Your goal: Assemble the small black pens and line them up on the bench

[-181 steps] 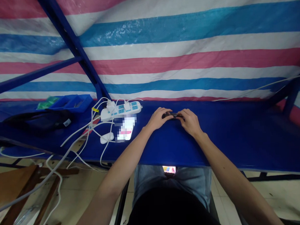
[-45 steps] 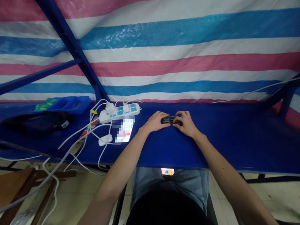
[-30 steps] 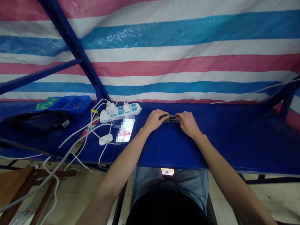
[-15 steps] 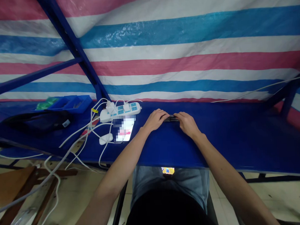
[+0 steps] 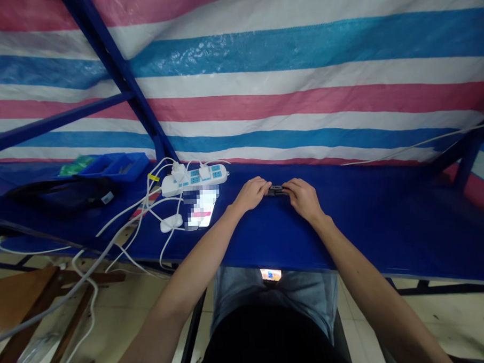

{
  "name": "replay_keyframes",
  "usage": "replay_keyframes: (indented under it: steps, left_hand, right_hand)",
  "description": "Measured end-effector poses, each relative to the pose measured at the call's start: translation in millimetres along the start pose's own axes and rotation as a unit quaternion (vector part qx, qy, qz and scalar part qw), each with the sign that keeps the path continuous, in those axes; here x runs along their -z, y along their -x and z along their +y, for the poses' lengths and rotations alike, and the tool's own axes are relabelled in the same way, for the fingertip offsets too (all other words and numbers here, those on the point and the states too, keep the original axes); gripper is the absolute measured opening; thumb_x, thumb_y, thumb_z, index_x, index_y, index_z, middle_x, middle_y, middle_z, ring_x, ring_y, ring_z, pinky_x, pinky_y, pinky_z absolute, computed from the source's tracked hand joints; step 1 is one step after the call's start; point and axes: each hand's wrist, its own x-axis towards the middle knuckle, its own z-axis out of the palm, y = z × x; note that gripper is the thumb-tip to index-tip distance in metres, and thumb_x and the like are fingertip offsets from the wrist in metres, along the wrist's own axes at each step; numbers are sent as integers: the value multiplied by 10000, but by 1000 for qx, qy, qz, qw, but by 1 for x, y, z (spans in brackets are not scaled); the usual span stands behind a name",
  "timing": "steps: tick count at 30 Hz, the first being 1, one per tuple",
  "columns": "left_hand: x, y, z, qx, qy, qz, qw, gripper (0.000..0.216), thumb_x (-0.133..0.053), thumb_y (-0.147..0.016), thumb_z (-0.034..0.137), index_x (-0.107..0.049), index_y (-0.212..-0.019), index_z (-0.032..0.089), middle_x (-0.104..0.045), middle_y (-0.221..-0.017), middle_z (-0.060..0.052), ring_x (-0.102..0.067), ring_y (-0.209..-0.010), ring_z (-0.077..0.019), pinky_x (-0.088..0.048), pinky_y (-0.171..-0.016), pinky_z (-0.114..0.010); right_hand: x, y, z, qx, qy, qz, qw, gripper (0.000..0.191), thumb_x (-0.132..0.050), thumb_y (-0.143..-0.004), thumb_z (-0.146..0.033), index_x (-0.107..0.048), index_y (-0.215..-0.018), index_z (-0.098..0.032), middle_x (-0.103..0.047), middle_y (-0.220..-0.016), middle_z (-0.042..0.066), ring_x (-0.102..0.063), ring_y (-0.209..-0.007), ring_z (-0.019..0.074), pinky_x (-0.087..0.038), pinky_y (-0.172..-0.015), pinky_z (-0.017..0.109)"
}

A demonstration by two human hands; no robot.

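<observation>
Both my hands rest on the blue table (image 5: 364, 224) near its middle, fingers curled around a small black object (image 5: 276, 190) held between them. My left hand (image 5: 252, 193) grips its left end and my right hand (image 5: 303, 198) grips its right end. Only a short dark strip of the object shows between the fingertips; its shape is mostly hidden. A lit phone (image 5: 270, 274) lies on my lap below the table edge.
A white power strip (image 5: 194, 179) with plugs and white cables (image 5: 119, 229) lies left of my hands, beside a blurred phone (image 5: 202, 209). A blue bin (image 5: 113, 167) and a black bag (image 5: 62, 193) sit far left. A striped tarp (image 5: 286, 83) hangs behind. A wooden stool (image 5: 26, 303) stands lower left.
My hands stayed on the black object and shifted slightly; 1.5 s ago more of it showed between them, now only a narrow strip shows.
</observation>
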Motion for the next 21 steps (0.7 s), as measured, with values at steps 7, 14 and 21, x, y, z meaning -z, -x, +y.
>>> replay_keyframes:
  steps: [7,14,21]
  left_hand:
    - [-1,2,-3,-4,19,34,999,202,-476,-1074,337,-630,-1056,207,-677,-1022,-51,-619,-957,-209,-465,-886,-345]
    - [0,0,-5,0,9,11,1000,425,-394,-1099,357,-590,-759,194,-625,-782,-39,-580,-853,-213,-440,-814,-354]
    - [-1,0,-4,11,21,30,999,174,-513,-1060,339,-629,-1044,211,-668,-986,-46,-603,-916,-202,-456,-853,-338]
  right_hand:
    - [-2,2,6,-22,1,29,999,273,-479,-1044,-277,-736,-1091,-198,-731,-978,95,-678,-918,250,-504,-788,362]
    - [-2,2,7,2,-17,42,999,240,-513,-1033,-281,-740,-1082,-218,-739,-1003,91,-667,-952,260,-517,-853,391]
    - [-1,2,7,-9,-14,37,999,263,-505,-1038,-291,-747,-1087,-200,-737,-980,98,-670,-943,266,-522,-830,393]
